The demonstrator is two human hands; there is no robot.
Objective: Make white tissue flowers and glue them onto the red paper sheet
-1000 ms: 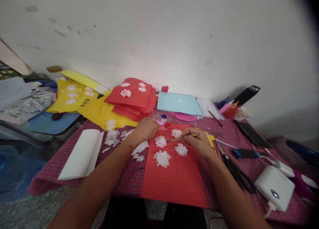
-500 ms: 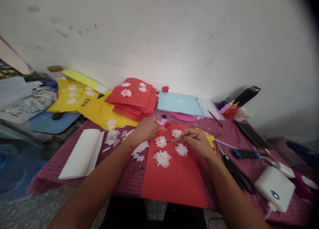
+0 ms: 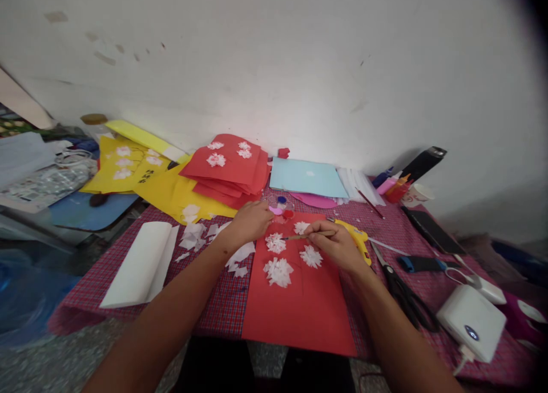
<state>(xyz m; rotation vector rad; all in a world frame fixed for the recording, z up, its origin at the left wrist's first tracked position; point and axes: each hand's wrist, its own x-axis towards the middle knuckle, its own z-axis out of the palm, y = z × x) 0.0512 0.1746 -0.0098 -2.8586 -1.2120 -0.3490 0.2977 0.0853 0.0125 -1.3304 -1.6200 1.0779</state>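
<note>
My right hand (image 3: pixel 336 243) grips a thin paintbrush (image 3: pixel 306 236), its dark tip at the edge of a white paper flower (image 3: pixel 275 243). That flower sits on a red paper sheet (image 3: pixel 295 319), along with several other ruffled white flowers. Faint thin lines run between them on the sheet. By the sheet's top left corner, my left hand (image 3: pixel 252 219) is closed at the side of a small clear paint palette (image 3: pixel 287 214) with pink, blue and red paint. Its fingertips are partly hidden.
Torn white paper scraps (image 3: pixel 193 237) and a folded white sheet (image 3: pixel 139 264) lie left. Scissors (image 3: pixel 402 293), a yellow glue gun (image 3: pixel 357 239) and a white power box (image 3: pixel 473 321) lie right. Behind are red cards (image 3: pixel 222 167), a light blue folder (image 3: pixel 306 176) and the wall.
My right hand has shifted slightly, and the brush now lies more level, its tip moved slightly up and left against the flower. My left hand stays in place.
</note>
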